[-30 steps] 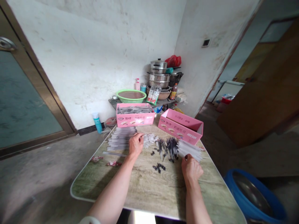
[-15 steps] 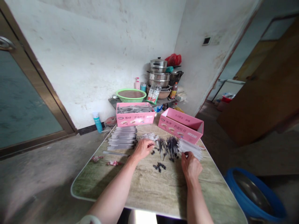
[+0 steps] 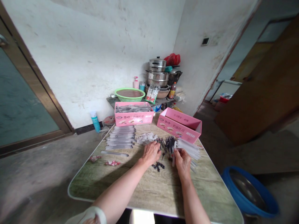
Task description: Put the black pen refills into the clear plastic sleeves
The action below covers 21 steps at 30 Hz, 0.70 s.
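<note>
My right hand (image 3: 183,160) pinches a translucent pen barrel (image 3: 173,158), held upright over the table. Beside it lies a bundle of clear pen barrels (image 3: 190,148). My left hand (image 3: 151,152) has its fingers curled together at the left edge of a pile of dark pen refills (image 3: 170,143); whatever they hold is hidden. Just below that hand is a small heap of black pen caps (image 3: 158,166). Small whitish parts (image 3: 146,137) lie behind it. To the left, pens (image 3: 121,137) lie in a stacked row, with a single pen (image 3: 115,153) in front of them.
A pink box full of pens (image 3: 134,119) and a second pink box (image 3: 178,126) stand at the table's (image 3: 149,193) back edge. Behind are a green basin (image 3: 130,99) and stacked steel pots (image 3: 158,77). A blue tub (image 3: 249,191) is on the right.
My right hand has lifted a pen barrel from the bundle and moved left with it. My left hand has moved right, from the whitish parts to the refills.
</note>
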Tool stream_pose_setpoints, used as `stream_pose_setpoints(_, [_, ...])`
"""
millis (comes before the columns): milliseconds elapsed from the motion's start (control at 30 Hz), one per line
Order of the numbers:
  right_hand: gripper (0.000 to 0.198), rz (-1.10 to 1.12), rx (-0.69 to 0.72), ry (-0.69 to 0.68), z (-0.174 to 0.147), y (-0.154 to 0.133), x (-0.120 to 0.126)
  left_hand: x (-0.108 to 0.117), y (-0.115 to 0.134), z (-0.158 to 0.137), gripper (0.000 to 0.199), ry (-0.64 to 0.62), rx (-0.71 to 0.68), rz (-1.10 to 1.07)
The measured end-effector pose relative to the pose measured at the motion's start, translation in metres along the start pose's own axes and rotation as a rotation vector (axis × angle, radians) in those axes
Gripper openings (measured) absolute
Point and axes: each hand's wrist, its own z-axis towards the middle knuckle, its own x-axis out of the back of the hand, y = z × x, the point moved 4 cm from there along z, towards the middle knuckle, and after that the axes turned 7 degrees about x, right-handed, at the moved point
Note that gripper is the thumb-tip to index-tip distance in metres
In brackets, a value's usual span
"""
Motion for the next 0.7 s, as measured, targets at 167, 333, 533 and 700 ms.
stream_pose_setpoints(167, [0.039,0.177,-0.093,-0.012,-0.002,0.001,-0.006,0.002,-0.002,0.001,0.012,0.02,0.008,-0.024])
stream_pose_setpoints(333, [0.039,0.281,-0.163,0.037,-0.003,0.001,-0.01,0.003,-0.001,0.002,0.01,0.033,-0.014,-0.007])
stream_pose_setpoints(533, [0.044,0.285,-0.173,0.003,-0.004,0.003,-0.012,-0.001,-0.009,0.005,0.014,0.056,0.044,0.011])
stream_pose_setpoints(700, [0.042,0.335,-0.174,0.021,-0.003,0.005,-0.011,0.0,-0.013,0.007,0.01,0.069,0.065,-0.03])
